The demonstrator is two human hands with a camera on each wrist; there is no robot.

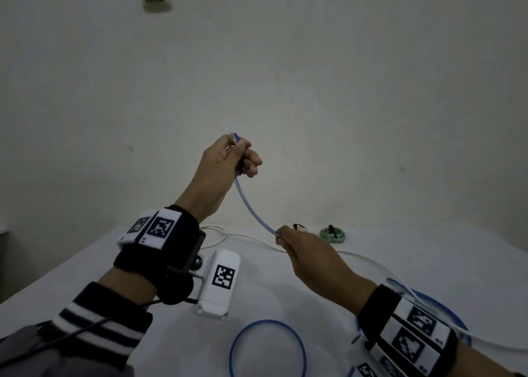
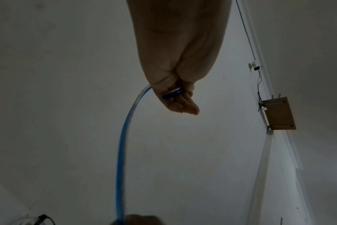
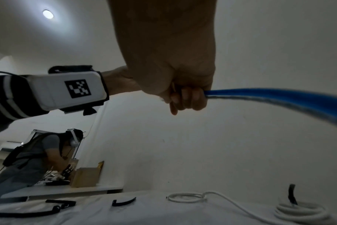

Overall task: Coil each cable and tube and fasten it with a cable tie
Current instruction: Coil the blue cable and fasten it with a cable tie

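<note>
A blue tube (image 1: 251, 205) stretches in the air between my two hands. My left hand (image 1: 240, 156) is raised above the table and grips the tube's upper end, which bends over at the top of the fist. In the left wrist view the fingers (image 2: 180, 103) pinch that small bend of the blue tube (image 2: 121, 152). My right hand (image 1: 281, 238) is lower and to the right, fingers (image 3: 188, 97) curled round the tube (image 3: 279, 99). The tube's remaining length lies in loose loops (image 1: 268, 345) on the table near me and behind my right wrist.
A white cable (image 1: 371, 259) trails across the white table (image 1: 285, 296), partly coiled (image 3: 185, 197). A green coil (image 1: 332, 234) and a pale coil (image 3: 300, 211) carry black ties. Loose black cable ties (image 3: 123, 202) lie at the left. Another person (image 3: 38, 159) works at a far table.
</note>
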